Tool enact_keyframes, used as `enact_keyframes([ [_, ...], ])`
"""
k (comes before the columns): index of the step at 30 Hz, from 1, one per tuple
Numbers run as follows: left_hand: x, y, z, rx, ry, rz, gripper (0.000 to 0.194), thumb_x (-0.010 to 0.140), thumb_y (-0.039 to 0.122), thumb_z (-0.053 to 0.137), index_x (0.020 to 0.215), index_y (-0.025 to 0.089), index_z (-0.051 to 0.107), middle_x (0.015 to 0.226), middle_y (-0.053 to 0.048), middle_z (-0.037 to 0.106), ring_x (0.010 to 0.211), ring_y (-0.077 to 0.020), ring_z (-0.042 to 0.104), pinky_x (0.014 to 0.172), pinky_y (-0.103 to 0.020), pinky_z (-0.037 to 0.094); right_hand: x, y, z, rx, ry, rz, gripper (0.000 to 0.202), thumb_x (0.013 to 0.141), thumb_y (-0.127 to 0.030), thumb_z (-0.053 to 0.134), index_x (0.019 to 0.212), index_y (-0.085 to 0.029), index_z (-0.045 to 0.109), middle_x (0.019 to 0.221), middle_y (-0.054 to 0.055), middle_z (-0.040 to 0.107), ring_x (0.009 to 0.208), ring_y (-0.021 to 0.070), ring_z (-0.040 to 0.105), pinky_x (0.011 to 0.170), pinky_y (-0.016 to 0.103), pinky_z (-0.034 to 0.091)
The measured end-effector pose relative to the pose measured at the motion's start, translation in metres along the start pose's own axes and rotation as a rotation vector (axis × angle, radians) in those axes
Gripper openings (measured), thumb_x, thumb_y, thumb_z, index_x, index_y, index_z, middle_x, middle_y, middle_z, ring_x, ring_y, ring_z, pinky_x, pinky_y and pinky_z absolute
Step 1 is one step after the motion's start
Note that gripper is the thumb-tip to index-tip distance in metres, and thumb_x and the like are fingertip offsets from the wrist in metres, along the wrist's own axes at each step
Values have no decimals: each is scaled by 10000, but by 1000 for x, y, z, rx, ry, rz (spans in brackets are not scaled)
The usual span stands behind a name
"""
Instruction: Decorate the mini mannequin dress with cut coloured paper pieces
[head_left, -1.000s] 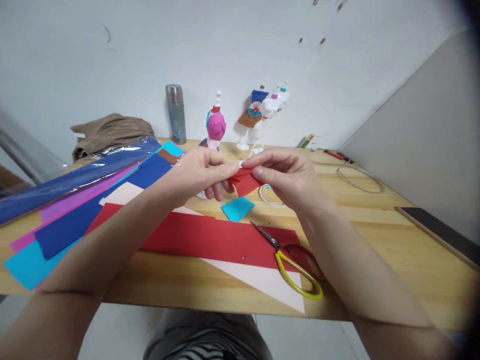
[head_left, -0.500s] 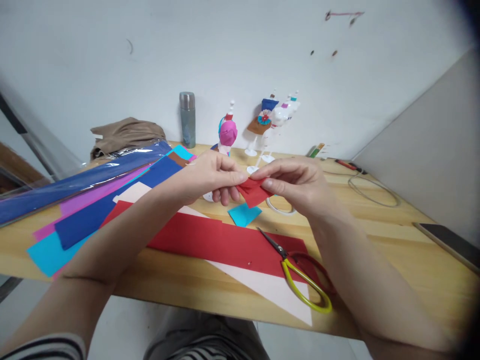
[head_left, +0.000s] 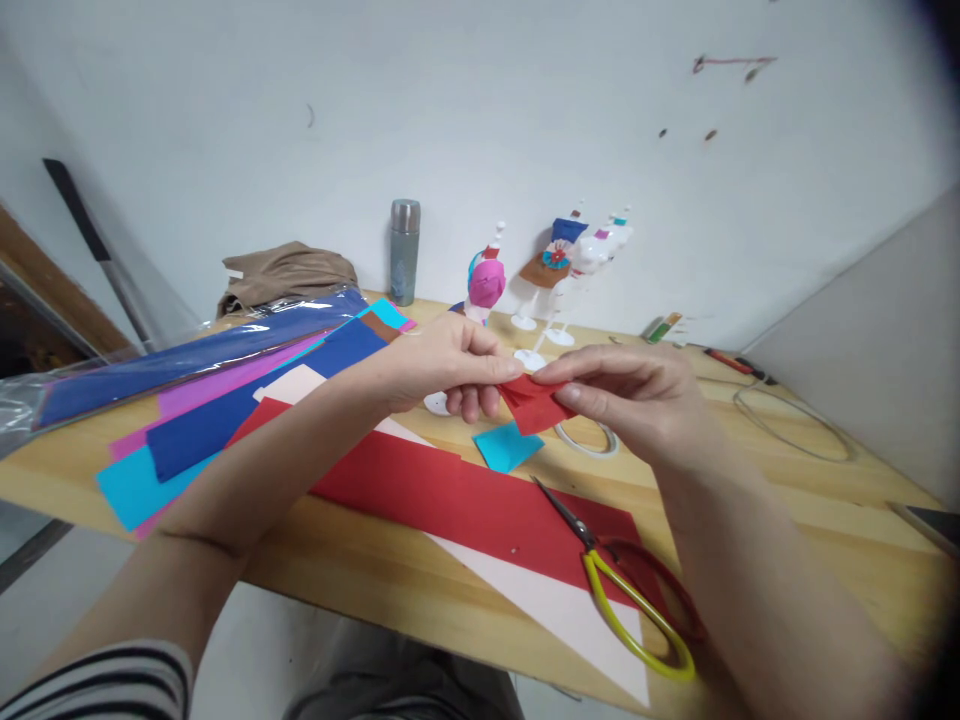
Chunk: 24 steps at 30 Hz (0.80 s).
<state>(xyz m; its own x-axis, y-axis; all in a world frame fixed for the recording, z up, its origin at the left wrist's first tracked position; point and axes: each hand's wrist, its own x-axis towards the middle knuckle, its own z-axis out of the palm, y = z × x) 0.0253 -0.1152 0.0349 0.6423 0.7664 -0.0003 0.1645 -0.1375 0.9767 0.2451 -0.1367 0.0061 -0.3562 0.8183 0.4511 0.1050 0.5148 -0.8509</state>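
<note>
A small piece of red crepe paper (head_left: 534,402) is pinched between both hands above the table, with folds along its upper edge. My left hand (head_left: 469,368) grips its left end between thumb and fingers. At its right side, my right hand (head_left: 626,390) pinches it the same way. Below the hands lies a turquoise paper square (head_left: 508,447), beside a white ring (head_left: 589,450) partly behind the right hand. Scissors (head_left: 600,560) with one yellow and one red handle rest on a long red paper strip (head_left: 420,490), over a pale pink sheet (head_left: 540,610).
Stacked coloured papers (head_left: 180,445) and a plastic-wrapped blue pack (head_left: 202,350) cover the left side. Behind stand a thermos (head_left: 405,255), brown cloth (head_left: 289,275) and small mannequins dressed in paper (head_left: 487,283). A grey cable (head_left: 787,440) and a dark device (head_left: 926,525) lie at the right.
The view has shifted, so everything sits further right and lower in the picture. Both hands still pinch the red paper in nearly the same pose.
</note>
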Motion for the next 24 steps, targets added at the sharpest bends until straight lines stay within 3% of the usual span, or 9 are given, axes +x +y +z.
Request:
enact_keyframes([
  [7, 3, -5, -5, 33, -66, -13, 296, 812, 370, 762, 671, 131, 659, 587, -14, 688, 455, -69, 593, 445, -158, 433, 0, 9, 2, -62, 31, -94, 114, 808, -418, 795, 848, -314, 818, 760, 40, 784, 603, 163, 709, 500, 254, 593],
  [17, 2, -1, -8, 91, -37, -13, 346, 756, 395, 785, 584, 136, 632, 525, -4, 623, 432, -69, 533, 449, -166, 425, 3, 4, 2, 47, -51, -19, 90, 798, -360, 808, 866, -302, 813, 865, 25, 790, 768, 179, 741, 699, 316, 629],
  [24, -1, -2, -12, 146, -47, 7, 335, 798, 425, 753, 654, 133, 674, 581, -26, 655, 477, -74, 552, 468, -161, 431, 3, 5, 4, 91, -53, 2, 68, 790, -316, 803, 847, -280, 802, 859, 6, 786, 734, 148, 726, 674, 281, 616],
])
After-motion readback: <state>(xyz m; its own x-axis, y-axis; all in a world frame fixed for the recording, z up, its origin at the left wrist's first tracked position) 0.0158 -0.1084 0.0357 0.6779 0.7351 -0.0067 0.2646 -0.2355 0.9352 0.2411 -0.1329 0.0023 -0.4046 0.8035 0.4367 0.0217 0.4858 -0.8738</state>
